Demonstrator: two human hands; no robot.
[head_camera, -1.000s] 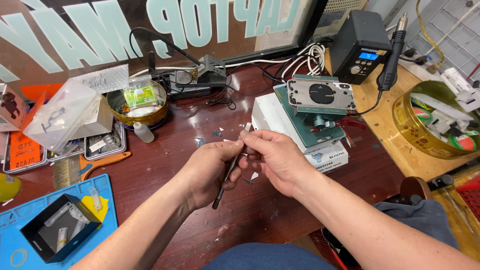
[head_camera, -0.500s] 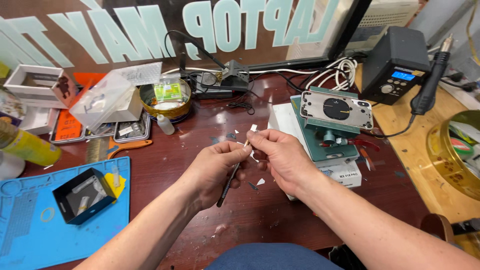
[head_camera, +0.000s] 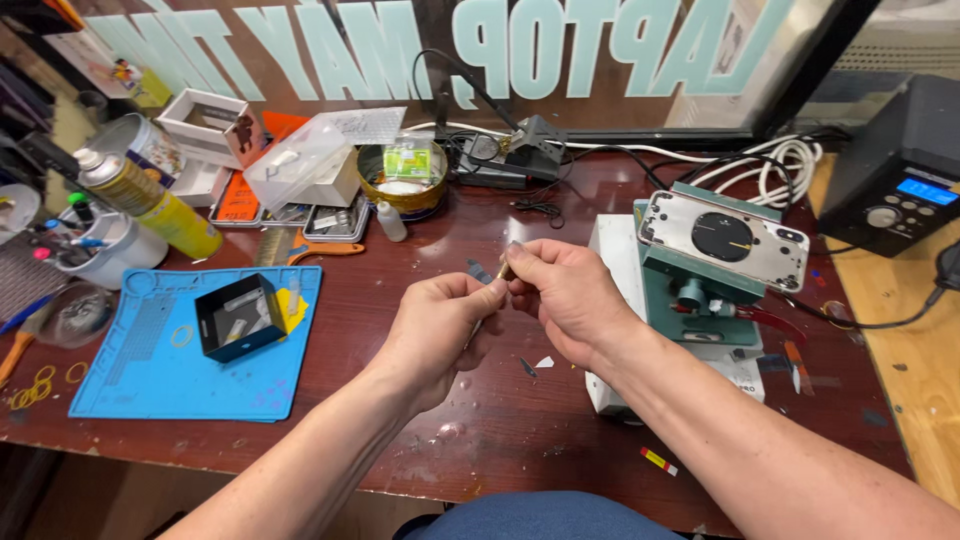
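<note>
At the far left, a yellow spray can (head_camera: 150, 203) is seen lying tilted over a white cup of pens (head_camera: 98, 246), and several loose rubber bands are cut off by the frame edge. One blue work mat (head_camera: 190, 345) is laid on the dark red bench (head_camera: 480, 440), with one small black open box (head_camera: 240, 316) set on it. Behind these, one clear plastic container (head_camera: 300, 160) and one round tin (head_camera: 402, 178) are found.

At the centre, a slim tool with a brass-coloured tip (head_camera: 503, 271) is held between both hands above the bench. The left hand (head_camera: 440, 335) is curled, its thumb and forefinger pinched on the tool; most of the shaft is hidden inside it. The right hand (head_camera: 565, 300) is closed with its fingertips pressed together on the tip. What is being gripped at the tip cannot be made out.

To the right, one phone back housing (head_camera: 722, 240) is seen resting on a green fixture (head_camera: 700, 285); one black station with a blue display (head_camera: 900, 180) is partly cut off.
</note>
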